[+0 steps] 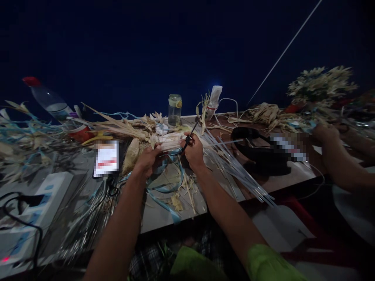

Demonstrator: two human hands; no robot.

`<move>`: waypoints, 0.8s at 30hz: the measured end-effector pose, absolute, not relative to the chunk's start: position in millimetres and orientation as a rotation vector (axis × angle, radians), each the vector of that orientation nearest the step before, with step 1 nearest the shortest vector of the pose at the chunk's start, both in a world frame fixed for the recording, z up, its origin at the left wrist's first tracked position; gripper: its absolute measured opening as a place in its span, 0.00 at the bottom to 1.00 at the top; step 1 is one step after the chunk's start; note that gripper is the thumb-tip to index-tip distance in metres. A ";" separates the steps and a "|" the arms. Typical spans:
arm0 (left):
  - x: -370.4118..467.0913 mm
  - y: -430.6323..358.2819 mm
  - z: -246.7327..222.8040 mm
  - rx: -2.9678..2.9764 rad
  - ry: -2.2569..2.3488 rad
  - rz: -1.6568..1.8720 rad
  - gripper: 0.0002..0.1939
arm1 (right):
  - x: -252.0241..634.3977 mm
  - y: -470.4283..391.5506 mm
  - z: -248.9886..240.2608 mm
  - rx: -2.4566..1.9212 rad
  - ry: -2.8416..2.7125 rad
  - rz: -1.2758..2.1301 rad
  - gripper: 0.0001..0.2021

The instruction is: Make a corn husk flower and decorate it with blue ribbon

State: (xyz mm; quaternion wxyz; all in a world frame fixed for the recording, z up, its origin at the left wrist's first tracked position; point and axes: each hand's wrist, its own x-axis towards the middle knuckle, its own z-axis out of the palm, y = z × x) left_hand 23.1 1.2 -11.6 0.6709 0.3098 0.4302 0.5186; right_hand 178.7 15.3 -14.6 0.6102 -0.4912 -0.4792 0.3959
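Right up close in the head view, a green sleeve (272, 263) wraps the right arm, with green cloth (195, 264) in the lap below both hands. And up on the surface (193, 195), here's the action: pale strips (172, 141) stretched between the two hands! The left hand (149, 159) has its fingers closed in a pinch on the near end. The right hand (193, 150) is curled nearly shut around a thin dark stem (193, 128), right against the other end; whether it grips the strips too, I can't tell. These look dry, light and papery, likely to split if bent hard, so a soft pinch at both ends seems wisest. The stem looks thin and springy, best taken mid-length.

Now the traffic! Blue ribbon (172, 212) loops just under the hands, a likely snag. Clear rods (243, 177) fan out to the right of the right hand, probably smooth and quick to roll, with a black curved object (269, 156) past them. Left of the left hand, a lit phone (106, 159); beyond both hands, a lidded jar (175, 111). Far right, well apart, another person's hand (326, 136)!
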 end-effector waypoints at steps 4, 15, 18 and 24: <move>17.9 2.0 -8.4 0.669 0.979 1.212 0.10 | 182.2 15.4 -12.7 -1.146 -1.163 0.942 0.22; 19.3 -3.7 -3.8 0.912 1.090 0.968 0.15 | 183.4 13.1 -8.5 -1.053 -1.151 1.029 0.22; 20.2 -3.7 -3.5 0.902 1.088 0.971 0.15 | 182.2 13.4 -9.2 -0.994 -1.049 1.102 0.21; 21.9 -0.6 -9.7 0.778 1.039 1.161 0.15 | 167.0 10.8 -18.6 -0.907 -1.030 1.232 0.23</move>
